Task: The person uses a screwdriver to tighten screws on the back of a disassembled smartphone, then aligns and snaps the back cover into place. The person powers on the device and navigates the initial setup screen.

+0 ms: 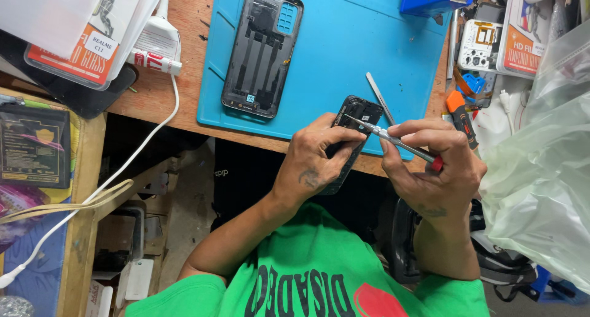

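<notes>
While the left hand point(313, 160) clamps its grip on the edges of a dark phone body point(351, 129), the right hand point(430, 169) pinches a slim screwdriver point(393, 138), tip on the phone. Thin, stiff and probably fragile, the phone is best held by its rims. Farther off, a back cover point(261, 49) lies on the blue mat point(369, 52) on the counter point(184, 65).

light: bright, even, from overhead | shadows: soft, short under the hands point(375, 163); dark below the table point(184, 102) edge | glare: mild sheen on clear plastic bag point(547, 169) | focus: sharp centre | edges: slight wide-angle bowing | blur: none noticeable
</notes>
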